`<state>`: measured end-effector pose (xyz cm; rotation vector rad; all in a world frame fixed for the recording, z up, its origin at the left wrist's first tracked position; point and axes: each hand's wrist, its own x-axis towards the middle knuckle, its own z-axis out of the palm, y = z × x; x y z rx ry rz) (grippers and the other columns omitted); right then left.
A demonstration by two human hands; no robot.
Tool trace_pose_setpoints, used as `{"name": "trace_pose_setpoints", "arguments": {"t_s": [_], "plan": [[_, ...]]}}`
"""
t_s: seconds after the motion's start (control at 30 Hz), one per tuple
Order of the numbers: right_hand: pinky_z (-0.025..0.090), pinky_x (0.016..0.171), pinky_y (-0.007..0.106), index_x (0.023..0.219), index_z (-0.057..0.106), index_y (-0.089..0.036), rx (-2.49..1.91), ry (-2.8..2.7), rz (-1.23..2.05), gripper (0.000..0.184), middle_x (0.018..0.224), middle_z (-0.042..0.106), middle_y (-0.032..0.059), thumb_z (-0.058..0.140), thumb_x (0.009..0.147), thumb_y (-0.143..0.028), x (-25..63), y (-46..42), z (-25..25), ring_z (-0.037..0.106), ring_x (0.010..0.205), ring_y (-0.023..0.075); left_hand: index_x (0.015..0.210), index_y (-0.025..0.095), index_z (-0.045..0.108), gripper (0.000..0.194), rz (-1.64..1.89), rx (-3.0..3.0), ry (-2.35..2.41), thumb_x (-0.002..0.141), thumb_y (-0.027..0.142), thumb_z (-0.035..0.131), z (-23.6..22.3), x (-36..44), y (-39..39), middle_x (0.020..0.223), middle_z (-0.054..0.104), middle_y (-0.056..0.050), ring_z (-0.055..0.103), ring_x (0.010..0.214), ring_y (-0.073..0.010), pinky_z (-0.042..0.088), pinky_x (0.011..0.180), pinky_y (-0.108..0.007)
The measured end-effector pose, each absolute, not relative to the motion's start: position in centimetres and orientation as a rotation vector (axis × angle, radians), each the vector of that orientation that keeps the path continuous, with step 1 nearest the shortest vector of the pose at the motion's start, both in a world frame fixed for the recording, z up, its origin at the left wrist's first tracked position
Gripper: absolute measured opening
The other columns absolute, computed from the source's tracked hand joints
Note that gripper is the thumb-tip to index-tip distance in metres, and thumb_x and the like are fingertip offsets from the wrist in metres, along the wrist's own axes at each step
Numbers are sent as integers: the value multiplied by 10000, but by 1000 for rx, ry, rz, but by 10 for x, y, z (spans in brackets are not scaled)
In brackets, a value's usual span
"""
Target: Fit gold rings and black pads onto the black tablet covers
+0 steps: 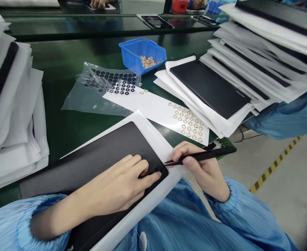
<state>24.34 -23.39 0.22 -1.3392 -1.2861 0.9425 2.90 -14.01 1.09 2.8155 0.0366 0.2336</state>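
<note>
A black tablet back panel [111,150] lies on a white foam sheet [157,136] in front of me. My left hand [117,184] rests over the panel, its index fingertip touching a small black round part [158,169] at the near right corner. Its other fingers are loosely bent and hold nothing. With my right hand [200,164] I grip black tweezers [208,154], their tips close to that same corner. Beyond the panel is a white sheet [150,106] bearing rows of small tan rings [190,122]. A clear plastic bag [90,97] partly covers a sheet of black rings [117,80].
A blue bin [128,57] of loose tan rings stands farther back on the green bench [64,52]. Foam-wrapped panels are stacked at left [17,122] and right [247,59]. Another person's hand [98,3] appears across the line, near a red bin [180,6].
</note>
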Motion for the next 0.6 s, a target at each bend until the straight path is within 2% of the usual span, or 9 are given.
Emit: {"name": "trace_pose_setpoints", "arguments": {"t_s": [0.07,0.2,0.37,0.6], "plan": [[541,701,303,900,631,-199,-1312,-1307,990,176,853,624,36,611,878,-373,244,-232,-2,656,786,174,1287,127,487,354,220,2802,48,951,154,380,11,29,-140,839,459,-66,409,751,-211,364,622,-309],[545,725,325,908,627,-208,-1290,-1339,969,88,867,624,31,627,876,-290,244,-229,-9,661,787,171,1292,127,481,359,203,2799,58,943,148,397,10,29,-140,848,446,-64,401,753,-210,360,620,-310],[536,722,338,885,619,-206,-1262,-1420,922,38,832,632,29,624,876,-242,243,-227,-8,651,770,170,1299,130,468,363,179,2807,61,941,144,404,11,29,-140,840,444,-57,391,735,-202,349,612,-308],[524,647,322,833,604,-198,-1255,-1412,911,58,773,647,36,627,868,-239,241,-227,-7,642,719,175,1254,111,499,326,238,2791,40,956,147,372,10,29,-140,820,462,-56,396,732,-201,329,611,-311]]}}
